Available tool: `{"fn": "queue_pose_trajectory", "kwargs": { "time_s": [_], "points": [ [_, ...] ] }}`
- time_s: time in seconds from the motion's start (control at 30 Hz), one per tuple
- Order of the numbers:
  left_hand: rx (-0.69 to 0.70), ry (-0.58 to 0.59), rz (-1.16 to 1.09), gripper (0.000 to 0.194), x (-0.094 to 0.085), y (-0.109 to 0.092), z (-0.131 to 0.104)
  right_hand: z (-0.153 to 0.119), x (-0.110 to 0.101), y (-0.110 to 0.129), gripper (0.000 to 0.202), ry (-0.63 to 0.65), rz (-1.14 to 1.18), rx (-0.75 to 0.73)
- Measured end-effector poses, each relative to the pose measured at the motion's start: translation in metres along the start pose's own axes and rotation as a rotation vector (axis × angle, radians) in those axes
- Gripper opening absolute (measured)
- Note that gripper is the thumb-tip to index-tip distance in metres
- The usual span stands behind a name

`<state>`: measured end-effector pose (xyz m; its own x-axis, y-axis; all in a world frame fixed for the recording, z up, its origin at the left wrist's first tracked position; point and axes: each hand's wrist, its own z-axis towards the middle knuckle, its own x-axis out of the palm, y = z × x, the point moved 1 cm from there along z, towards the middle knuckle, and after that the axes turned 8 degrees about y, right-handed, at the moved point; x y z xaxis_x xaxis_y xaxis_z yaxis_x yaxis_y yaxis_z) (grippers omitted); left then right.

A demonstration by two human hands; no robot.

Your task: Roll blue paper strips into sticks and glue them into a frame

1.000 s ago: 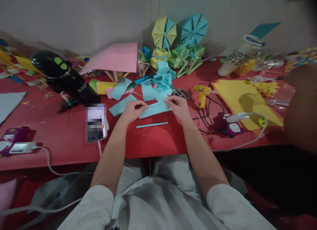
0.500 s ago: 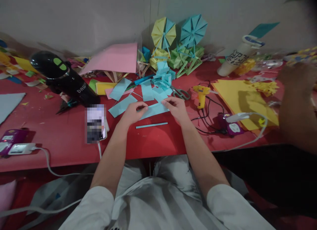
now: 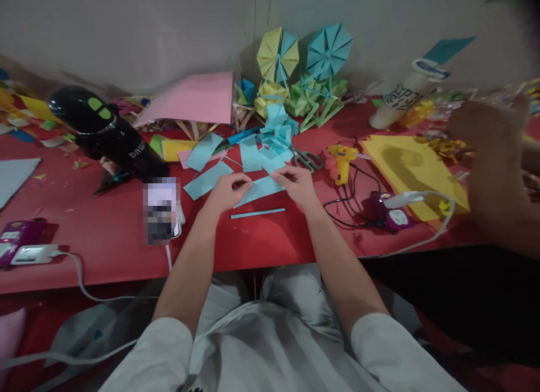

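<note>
The person's left hand [image 3: 230, 193] and right hand [image 3: 300, 187] both pinch one blue strip [image 3: 258, 192]. The strip is over the red desk [image 3: 261, 246], right in front of the person. The left hand has its thumb and finger near the left part of the strip, and the right hand pinches farther along the top edge.

The right hand has just slid a little way toward the left hand, and the left hand has hardly moved. So the two pinches are closer together now, and more of the strip's right end seems to be let go. That looks like careful work along the edge, but it is too small to tell if there is a fold.

A thin blue stick [image 3: 257, 213] lies just below the strip, and no hand touches it. More blue papers [image 3: 206, 179] lie behind and beside the strip. The scissors [image 3: 307, 160] are behind the right hand, and the yellow glue gun [image 3: 342, 166] is off to the right.

Another person's arm [image 3: 493, 172] has come farther in, near the yellow paper [image 3: 400, 167]. It is well apart from the strip.
</note>
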<state>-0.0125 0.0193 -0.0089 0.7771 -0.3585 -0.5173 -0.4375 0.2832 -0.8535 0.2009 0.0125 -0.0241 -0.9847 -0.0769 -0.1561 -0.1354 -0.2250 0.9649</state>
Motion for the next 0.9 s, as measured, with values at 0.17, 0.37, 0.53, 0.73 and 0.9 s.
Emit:
{"fn": "queue_pose_trajectory", "kwargs": {
  "time_s": [0.17,0.37,0.53,0.73,0.9],
  "points": [
    [0.000,0.010,-0.014,0.024,0.001,0.002,-0.001,0.000,0.008,0.001,0.026,0.025,-0.007,0.003],
    [-0.097,0.008,0.111,0.015,-0.004,0.004,0.000,-0.001,0.011,0.004,0.024,0.067,-0.030,-0.038],
    [-0.077,0.017,0.075,0.024,-0.005,0.000,-0.002,-0.001,0.010,0.003,0.023,0.094,-0.077,-0.056],
    [-0.004,0.005,0.030,0.020,-0.002,-0.005,0.000,-0.002,0.015,0.000,0.020,0.132,-0.107,-0.067],
    [-0.002,-0.015,0.092,0.016,0.001,-0.003,0.004,-0.002,0.017,0.001,0.019,0.127,-0.121,-0.094]
  ]
}}
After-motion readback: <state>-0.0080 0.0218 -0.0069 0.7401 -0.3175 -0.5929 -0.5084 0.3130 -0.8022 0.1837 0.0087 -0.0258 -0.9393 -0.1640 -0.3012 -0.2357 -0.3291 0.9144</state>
